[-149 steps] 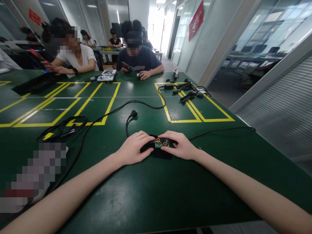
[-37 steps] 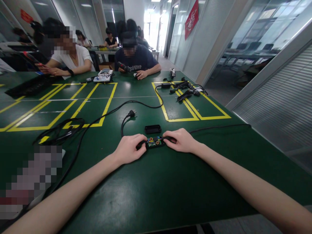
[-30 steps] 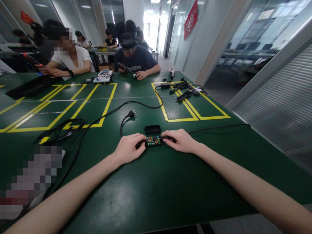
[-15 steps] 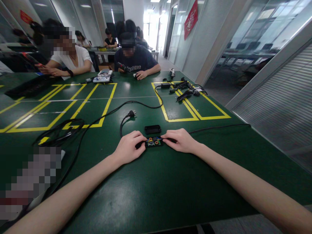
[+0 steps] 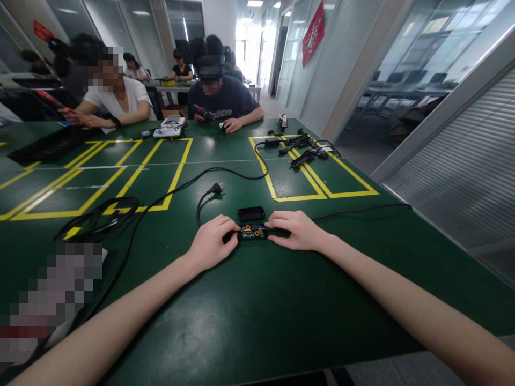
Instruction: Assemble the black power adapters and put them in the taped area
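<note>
An opened black plastic case (image 5: 253, 238) lies on the green table in front of me. Inside it is a green circuit board (image 5: 248, 234) with round copper coils and thin wires. My left hand (image 5: 214, 241) pinches the case's left end, where a black cable enters under the fingers. At the right end, my right hand (image 5: 293, 230) has its fingertips and thumb on the case's edge, curled round the cable there. Just behind the case sits its matching black cover (image 5: 251, 213), hollow side showing. A power plug (image 5: 216, 188) on a short black cable lies behind my left hand.
Coiled black cable (image 5: 100, 217) and a pixelated flat object (image 5: 60, 295) lie to the left. Black parts (image 5: 303, 150) sit in the yellow-taped area at the back right. Two people work across the table, near a white device (image 5: 170, 127) and a black tray (image 5: 48, 145).
The view has shifted very slightly. My right thumb and fingers are a little farther apart at the case's right end; the left hand keeps its grip.
</note>
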A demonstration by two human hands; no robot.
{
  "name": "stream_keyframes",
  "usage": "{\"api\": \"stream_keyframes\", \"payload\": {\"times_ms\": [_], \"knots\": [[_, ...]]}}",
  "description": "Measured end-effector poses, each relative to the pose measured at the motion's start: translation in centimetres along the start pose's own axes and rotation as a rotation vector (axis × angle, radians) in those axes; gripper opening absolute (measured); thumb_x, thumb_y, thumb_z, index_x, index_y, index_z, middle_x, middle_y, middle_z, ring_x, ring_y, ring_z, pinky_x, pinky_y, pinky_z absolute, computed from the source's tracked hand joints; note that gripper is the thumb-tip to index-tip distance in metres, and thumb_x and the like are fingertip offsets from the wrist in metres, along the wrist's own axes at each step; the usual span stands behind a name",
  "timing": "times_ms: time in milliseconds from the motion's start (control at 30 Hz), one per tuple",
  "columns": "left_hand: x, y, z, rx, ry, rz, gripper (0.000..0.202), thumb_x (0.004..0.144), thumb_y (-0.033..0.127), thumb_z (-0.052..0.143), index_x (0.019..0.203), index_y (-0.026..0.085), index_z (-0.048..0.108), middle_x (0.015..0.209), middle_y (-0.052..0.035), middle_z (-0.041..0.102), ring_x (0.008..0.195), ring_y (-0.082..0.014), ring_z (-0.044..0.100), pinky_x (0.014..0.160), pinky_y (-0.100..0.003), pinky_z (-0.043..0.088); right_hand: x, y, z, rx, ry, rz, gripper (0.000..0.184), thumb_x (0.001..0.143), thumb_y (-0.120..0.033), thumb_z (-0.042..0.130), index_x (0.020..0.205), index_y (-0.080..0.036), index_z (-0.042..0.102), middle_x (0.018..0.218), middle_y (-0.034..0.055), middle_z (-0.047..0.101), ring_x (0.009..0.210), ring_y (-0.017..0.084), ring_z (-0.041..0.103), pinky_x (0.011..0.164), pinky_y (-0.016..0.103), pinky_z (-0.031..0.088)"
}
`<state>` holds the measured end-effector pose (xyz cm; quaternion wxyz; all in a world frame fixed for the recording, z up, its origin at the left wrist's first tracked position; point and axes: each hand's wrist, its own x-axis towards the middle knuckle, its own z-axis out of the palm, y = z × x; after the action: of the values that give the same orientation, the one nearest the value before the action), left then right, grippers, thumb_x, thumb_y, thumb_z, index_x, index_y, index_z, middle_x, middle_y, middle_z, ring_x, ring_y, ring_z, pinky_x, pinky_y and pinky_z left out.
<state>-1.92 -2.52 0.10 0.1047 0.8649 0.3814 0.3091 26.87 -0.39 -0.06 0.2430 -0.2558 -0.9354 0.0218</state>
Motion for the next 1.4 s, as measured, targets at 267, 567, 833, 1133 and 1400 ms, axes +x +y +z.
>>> {"api": "stream_keyframes", "payload": {"times_ms": [267,567,833,1133,1400], "knots": [[0.2,-0.1,-0.3,-0.125,-0.046,-0.046,0.012,0.091,0.014,0.055,0.086,0.020,0.064,0.089,-0.0038,0.068,0.087,-0.0195,0.065,0.078,-0.031,0.053,0.2,0.6,0.0,-0.087,0.004,-0.049,0.029,0.107,-0.034,0.051,0.107,-0.018,0.075,0.099,0.0105,0.076,0.086,0.021,0.070,0.074,0.034,0.055],[0.2,-0.1,-0.2,-0.099,-0.062,-0.059,0.018,0.095,0.016,0.050,0.083,0.021,0.062,0.090,-0.0038,0.067,0.089,-0.0196,0.064,0.079,-0.031,0.051,0.4,0.3,-0.3,-0.182,-0.014,-0.153,0.031,0.108,-0.031,0.047,0.114,-0.016,0.074,0.101,0.0106,0.077,0.083,0.020,0.068,0.073,0.034,0.051],[0.3,-0.2,-0.2,-0.137,-0.093,-0.059,0.016,0.093,0.016,0.051,0.080,0.020,0.060,0.087,-0.0032,0.065,0.086,-0.0189,0.064,0.077,-0.030,0.051,0.6,0.3,-0.2,-0.227,-0.024,-0.132,0.029,0.107,-0.027,0.050,0.114,-0.014,0.075,0.099,0.0114,0.077,0.083,0.021,0.068,0.072,0.034,0.051],[0.3,0.2,-0.4,-0.033,0.009,-0.078,0.017,0.090,0.021,0.058,0.105,0.021,0.066,0.105,-0.0075,0.071,0.101,-0.0241,0.066,0.091,-0.040,0.054,0.1,0.5,0.6,0.041,0.104,0.162,0.038,0.101,-0.037,0.057,0.134,-0.021,0.068,0.123,0.0141,0.071,0.111,0.027,0.067,0.097,0.048,0.055],[0.2,-0.2,0.4,0.096,-0.117,-0.047,0.051,0.086,0.044,0.074,0.132,0.023,0.067,0.137,-0.0127,0.069,0.130,-0.0325,0.059,0.112,-0.055,0.043,0.5,0.0,1.7,0.112,0.025,0.309,0.031,0.104,-0.033,0.052,0.124,-0.026,0.074,0.135,0.0120,0.070,0.126,0.030,0.062,0.109,0.058,0.046]]}}
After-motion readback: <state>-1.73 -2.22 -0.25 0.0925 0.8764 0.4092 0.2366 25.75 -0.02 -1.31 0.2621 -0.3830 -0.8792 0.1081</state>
